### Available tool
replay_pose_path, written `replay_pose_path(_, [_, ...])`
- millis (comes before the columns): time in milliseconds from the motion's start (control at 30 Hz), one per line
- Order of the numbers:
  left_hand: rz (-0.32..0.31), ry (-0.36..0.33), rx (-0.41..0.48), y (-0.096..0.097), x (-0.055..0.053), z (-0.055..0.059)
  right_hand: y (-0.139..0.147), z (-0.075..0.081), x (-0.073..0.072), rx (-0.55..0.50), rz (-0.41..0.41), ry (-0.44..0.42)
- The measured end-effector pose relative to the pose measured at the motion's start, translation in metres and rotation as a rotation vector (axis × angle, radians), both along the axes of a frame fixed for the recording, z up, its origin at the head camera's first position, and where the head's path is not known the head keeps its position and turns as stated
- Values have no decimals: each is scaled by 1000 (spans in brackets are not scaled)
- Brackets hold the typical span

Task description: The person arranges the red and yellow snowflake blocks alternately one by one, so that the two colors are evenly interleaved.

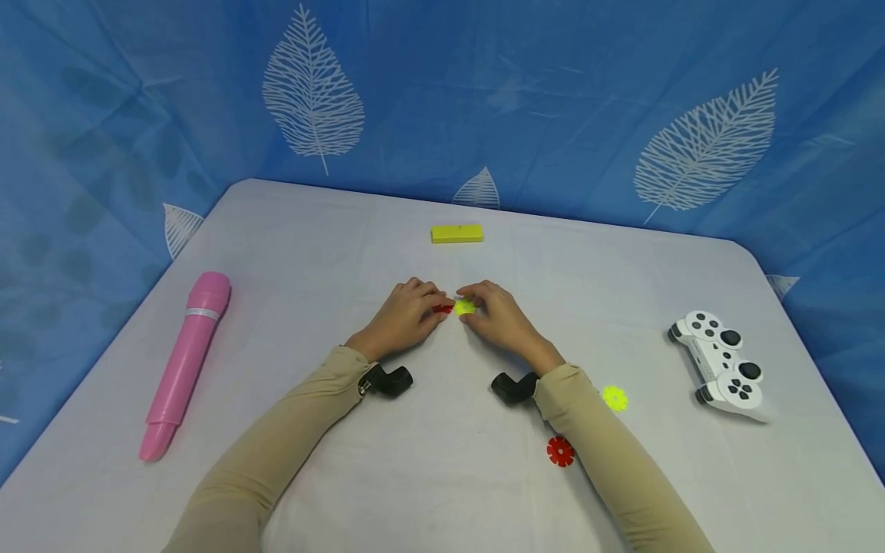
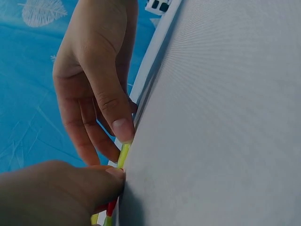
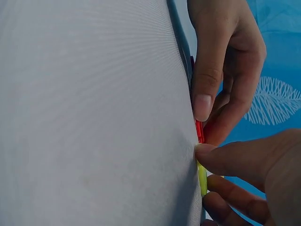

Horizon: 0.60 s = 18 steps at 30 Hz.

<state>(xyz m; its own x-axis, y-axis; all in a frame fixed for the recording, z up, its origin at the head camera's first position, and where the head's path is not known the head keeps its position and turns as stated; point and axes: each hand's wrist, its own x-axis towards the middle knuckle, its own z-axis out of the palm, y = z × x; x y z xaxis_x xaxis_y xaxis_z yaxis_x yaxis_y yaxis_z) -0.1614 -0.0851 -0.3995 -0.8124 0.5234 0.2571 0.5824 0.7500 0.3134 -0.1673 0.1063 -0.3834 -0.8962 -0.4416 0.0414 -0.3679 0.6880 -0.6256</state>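
Near the middle of the table, my left hand pinches a red notched plastic disc between thumb and fingers. Right beside it, my right hand grips a yellow-green notched disc by its edge. The two discs lie edge to edge, low over the white tabletop; whether they are joined cannot be told. In the left wrist view the yellow-green disc appears edge-on between both thumbs. Fingers partly cover the red disc in the right wrist view.
Another yellow-green disc and a red disc lie by my right forearm. A yellow block sits behind the hands. A pink microphone-shaped object lies at left, a white game controller at right. Blue leaf-patterned cloth hangs behind.
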Motion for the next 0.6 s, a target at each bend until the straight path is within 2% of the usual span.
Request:
replay_pose_path(367, [1,-4,1,0,-1,0,-2,-1,1,-11,2,10])
replay_pose_path(600, [9,-18,-1,0,0,-1,-2,-2,1,-10,0,-17])
